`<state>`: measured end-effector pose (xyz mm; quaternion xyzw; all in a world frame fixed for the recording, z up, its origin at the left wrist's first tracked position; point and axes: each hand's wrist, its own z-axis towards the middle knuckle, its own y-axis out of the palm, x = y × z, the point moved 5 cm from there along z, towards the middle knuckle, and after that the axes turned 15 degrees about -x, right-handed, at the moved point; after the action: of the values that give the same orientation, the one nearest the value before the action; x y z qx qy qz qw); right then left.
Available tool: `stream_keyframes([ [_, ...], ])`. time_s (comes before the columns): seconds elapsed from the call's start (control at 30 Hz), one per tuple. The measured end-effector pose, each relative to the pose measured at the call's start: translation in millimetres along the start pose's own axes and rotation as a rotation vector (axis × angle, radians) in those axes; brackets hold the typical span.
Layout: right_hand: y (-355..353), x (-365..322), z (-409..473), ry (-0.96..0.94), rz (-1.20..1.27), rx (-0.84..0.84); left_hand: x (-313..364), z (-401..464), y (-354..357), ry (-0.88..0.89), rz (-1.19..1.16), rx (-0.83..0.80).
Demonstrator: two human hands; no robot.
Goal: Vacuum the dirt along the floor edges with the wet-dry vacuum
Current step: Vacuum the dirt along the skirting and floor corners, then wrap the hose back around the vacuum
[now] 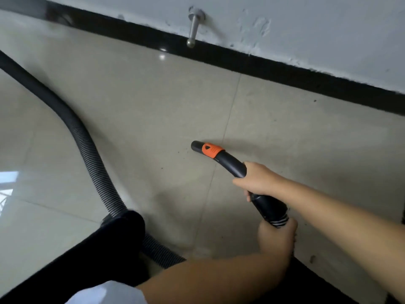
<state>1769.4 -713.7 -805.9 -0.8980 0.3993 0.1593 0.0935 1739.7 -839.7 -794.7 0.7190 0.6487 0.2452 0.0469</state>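
A black curved vacuum handle with an orange collar points left, its open mouth just above the beige tiled floor. My right hand grips the middle of the handle from above. My left hand holds the ribbed end where the hose joins the handle. The black corrugated hose loops across the floor on the left and passes under my leg. Small dark specks of dirt lie on the tiles near the black baseboard.
A metal doorstop sticks out of the scuffed white wall above the baseboard. My black-trousered leg and shoe stand on the hose at lower left. A dark edge runs along the floor at lower right.
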Motion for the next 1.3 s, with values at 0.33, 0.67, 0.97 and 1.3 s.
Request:
stream_keyframes([
  [0.33, 42, -102, -72, 0.079, 0.228, 0.052, 64, -154, -59, -0.046, 0.085, 0.068],
  [0.67, 34, -298, -305, -0.130, 0.210, 0.147, 199, -388, -36, 0.214, 0.185, 0.012],
  [0.97, 94, -509, -430, -0.433, 0.183, 0.206, 309, -564, -129, 0.503, 0.406, 0.170],
  [1.3, 229, -765, -512, -0.894, 0.306, 0.112, 408, -788, -313, 0.797, 0.490, 0.811],
])
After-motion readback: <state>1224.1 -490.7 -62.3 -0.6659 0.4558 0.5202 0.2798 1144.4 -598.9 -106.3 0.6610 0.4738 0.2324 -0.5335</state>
